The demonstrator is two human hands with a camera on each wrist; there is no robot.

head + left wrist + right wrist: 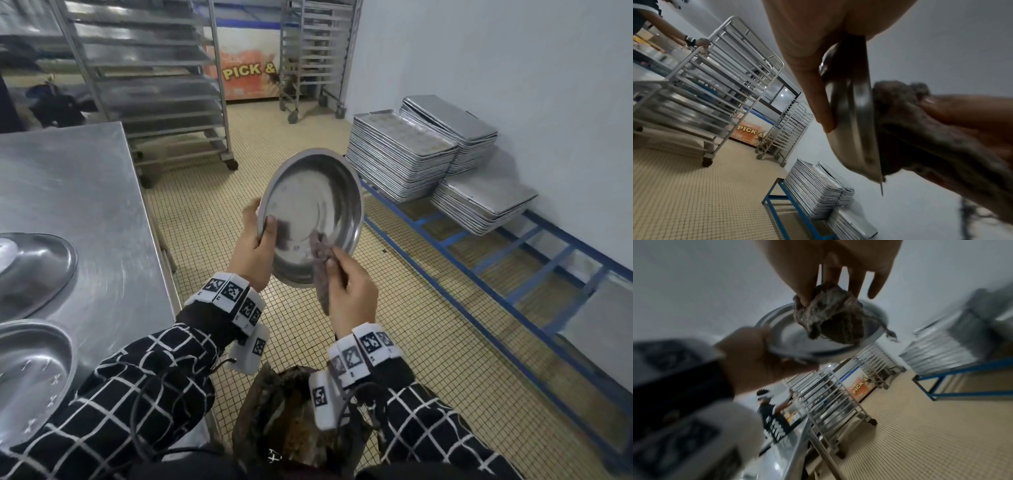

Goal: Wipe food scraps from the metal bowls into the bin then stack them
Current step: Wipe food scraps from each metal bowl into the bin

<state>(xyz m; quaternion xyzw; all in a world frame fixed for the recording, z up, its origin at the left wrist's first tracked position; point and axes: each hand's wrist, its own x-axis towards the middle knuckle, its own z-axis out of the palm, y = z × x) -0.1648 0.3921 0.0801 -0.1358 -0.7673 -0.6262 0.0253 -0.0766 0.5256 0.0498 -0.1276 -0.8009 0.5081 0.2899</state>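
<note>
My left hand [255,240] grips the rim of a metal bowl [315,202], thumb inside, and holds it tilted toward me above the floor. My right hand [346,281] pinches a grey-brown rag [320,255] whose upper end presses on the lower inside of the bowl. The bin [294,421], lined with a dark bag, stands below my wrists with brown scraps inside. Two more metal bowls [30,267] [27,370] lie on the steel table [85,192] at the left. The left wrist view shows fingers [818,104] behind the bowl [853,123] and the rag [920,134]. In the right wrist view the rag [830,319] lies in the bowl [789,335].
Stacks of baking trays [404,157] rest on a low blue frame [479,246] along the right wall. Wheeled tray racks [157,78] stand ahead by the table and further back [315,54]. Another person [768,412] stands at the far rack. The floor is tiled.
</note>
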